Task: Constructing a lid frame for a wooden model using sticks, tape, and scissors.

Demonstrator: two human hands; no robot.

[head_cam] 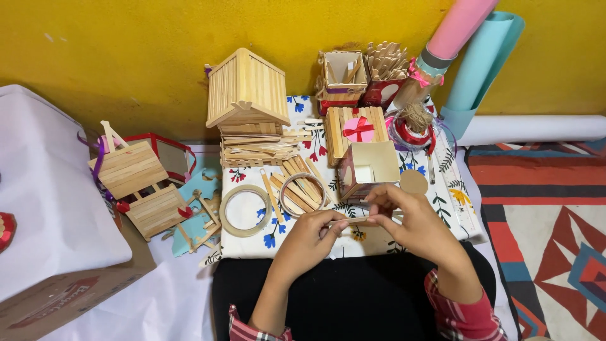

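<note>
My left hand (pixel 312 237) and my right hand (pixel 413 224) meet over the front edge of a floral cloth (pixel 442 189). Together they pinch a flat wooden craft stick (pixel 358 220) held level between the fingertips of both hands. Just beyond my fingers lies a pile of loose craft sticks (pixel 297 183), partly ringed by a roll of clear tape (pixel 302 194). A second, tan tape roll (pixel 245 210) lies left of it. A small open cardboard box (pixel 369 167) stands right behind my right hand.
A craft-stick house (pixel 246 95) stands at the back, with a stick tray with a pink bow (pixel 355 129), boxes of sticks (pixel 363 79), ribbon spools (pixel 413 129) and paper rolls (pixel 473 57). Stick models (pixel 142 183) and a cardboard box (pixel 63 297) sit left; a patterned rug (pixel 543 215) lies right.
</note>
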